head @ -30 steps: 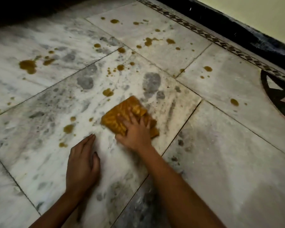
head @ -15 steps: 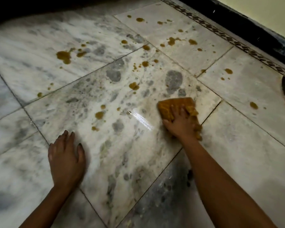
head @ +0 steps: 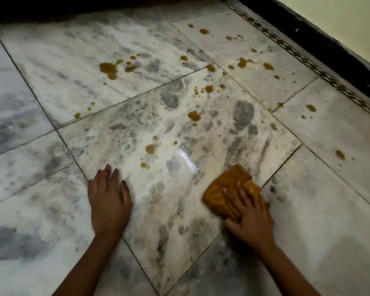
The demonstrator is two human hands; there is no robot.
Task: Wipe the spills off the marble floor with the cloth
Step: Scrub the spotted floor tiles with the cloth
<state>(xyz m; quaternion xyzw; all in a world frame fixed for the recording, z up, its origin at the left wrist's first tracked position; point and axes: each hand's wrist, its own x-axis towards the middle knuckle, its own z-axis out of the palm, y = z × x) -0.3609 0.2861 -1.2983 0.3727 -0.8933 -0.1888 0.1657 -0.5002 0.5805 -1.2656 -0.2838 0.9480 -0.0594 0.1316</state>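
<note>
Where the floor meets the room's edge: a dark skirting (head: 329, 45) runs under a pale wall (head: 340, 16), with a patterned border strip (head: 297, 58) just inside it.
Surface: marble floor (head: 137, 43), white with grey veining, laid in large tiles with thin dark joints; a bright wet streak (head: 188, 159) shines on the middle tile.
Cloth: one orange-brown cloth (head: 224, 193), crumpled, lying at the near right corner of the middle tile, just beside the joint.
Cloth's heading: its far corner points away from the person, toward the wall; the near part is hidden under the hand, so the long axis cannot be told.
Right hand: the right hand (head: 250, 218) lies flat on the cloth, fingers straight and spread, pressing it down.
Left hand: the left hand (head: 108, 201) rests palm down on bare marble at the same tile's near left corner, fingers straight and close together, holding nothing.
Spills: brown spills (head: 109, 68) over several tiles, well over a dozen blots and drops, the smallest too many to count; the nearest lie left of and beyond the cloth, apart from it.
Count: two hands, one cloth.
</note>
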